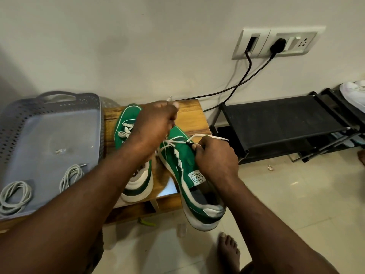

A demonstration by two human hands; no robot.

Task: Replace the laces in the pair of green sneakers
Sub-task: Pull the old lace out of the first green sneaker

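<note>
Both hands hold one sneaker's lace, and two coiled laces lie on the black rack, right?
No: the head view shows the coiled laces in the tray, not on the rack. The left hand and right hand do hold the lace on the sneaker.

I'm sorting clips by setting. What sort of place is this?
Most likely a home, perhaps a corner near the entrance: a black shoe rack stands against the wall, cords hang from a wall socket plate, and a bare foot rests on the tiled floor.
</note>
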